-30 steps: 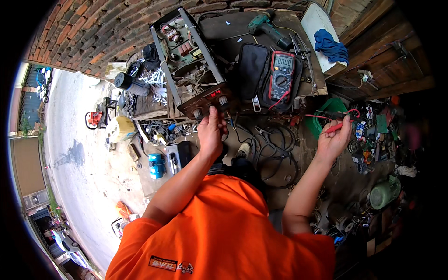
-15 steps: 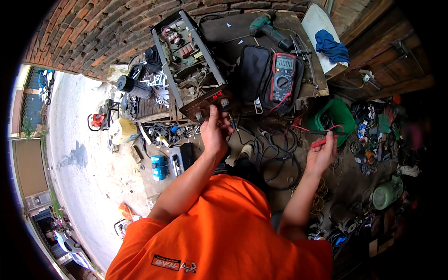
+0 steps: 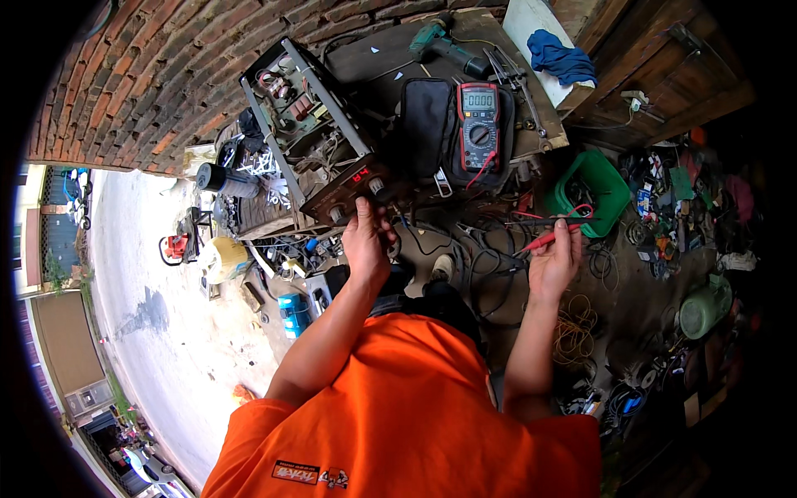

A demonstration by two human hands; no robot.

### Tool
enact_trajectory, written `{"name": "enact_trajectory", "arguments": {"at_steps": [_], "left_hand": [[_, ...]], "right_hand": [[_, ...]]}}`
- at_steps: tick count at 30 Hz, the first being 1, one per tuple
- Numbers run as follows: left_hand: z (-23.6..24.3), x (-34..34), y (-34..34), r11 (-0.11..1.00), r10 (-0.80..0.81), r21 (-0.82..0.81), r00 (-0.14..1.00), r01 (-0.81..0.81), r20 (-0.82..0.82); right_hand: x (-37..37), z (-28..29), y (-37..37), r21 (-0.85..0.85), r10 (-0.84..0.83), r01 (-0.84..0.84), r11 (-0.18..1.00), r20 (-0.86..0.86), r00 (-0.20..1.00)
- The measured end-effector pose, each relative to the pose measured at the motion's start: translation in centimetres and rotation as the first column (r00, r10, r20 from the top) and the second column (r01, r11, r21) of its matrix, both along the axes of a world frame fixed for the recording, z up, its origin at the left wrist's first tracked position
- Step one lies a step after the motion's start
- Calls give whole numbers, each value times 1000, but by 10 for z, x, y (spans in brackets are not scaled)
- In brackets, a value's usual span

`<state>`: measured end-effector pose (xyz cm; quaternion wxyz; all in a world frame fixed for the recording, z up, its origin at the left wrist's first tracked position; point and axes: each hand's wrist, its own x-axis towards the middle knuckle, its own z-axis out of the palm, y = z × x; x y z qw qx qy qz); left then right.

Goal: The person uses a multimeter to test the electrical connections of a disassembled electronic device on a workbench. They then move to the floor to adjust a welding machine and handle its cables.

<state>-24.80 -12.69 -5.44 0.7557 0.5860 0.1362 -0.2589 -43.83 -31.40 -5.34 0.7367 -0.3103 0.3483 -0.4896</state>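
An opened metal power unit (image 3: 320, 124), perhaps a welding machine, stands on the bench with its circuit board and wiring exposed. My left hand (image 3: 367, 241) is closed at the lower edge of its dark front panel (image 3: 342, 189), thumb on the face near the knobs and fingers curled underneath. A red lit display shows on that panel. In my right hand (image 3: 554, 266) I pinch a red test probe (image 3: 540, 241) and a black test probe (image 3: 544, 222), both tips toward the left. The red-and-grey multimeter (image 3: 478, 133), its screen lit, lies in an open black case (image 3: 427, 116).
Behind the multimeter lie a green cordless drill (image 3: 444, 50) and wrenches (image 3: 523, 87). A green bucket (image 3: 610, 187) stands beyond my right hand. Black cables (image 3: 490, 274) coil on the floor. A brick wall (image 3: 166, 83) borders the bench; scattered parts (image 3: 664, 207) lie at right.
The view has shifted, so the bench things sit further left. My right hand has turned slightly, bringing the two probes closer to parallel. My left hand stays at the front panel.
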Motion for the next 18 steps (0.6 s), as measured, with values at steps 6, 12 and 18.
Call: {"name": "enact_trajectory", "arguments": {"at_steps": [6,12,18], "left_hand": [[-4,4,0,1000,13,-28,1000,-14,-27],[-10,7,2,998,0,-60,997,-4,-72],[0,-10,17,918,-395,68,907,389,143]], "right_hand": [[-3,-7,6,-12,75,-75,997,6,997],[-8,-2,11,-26,100,-100,995,-8,995],[-8,-11,30,-37,194,-196,980,-41,980]]}}
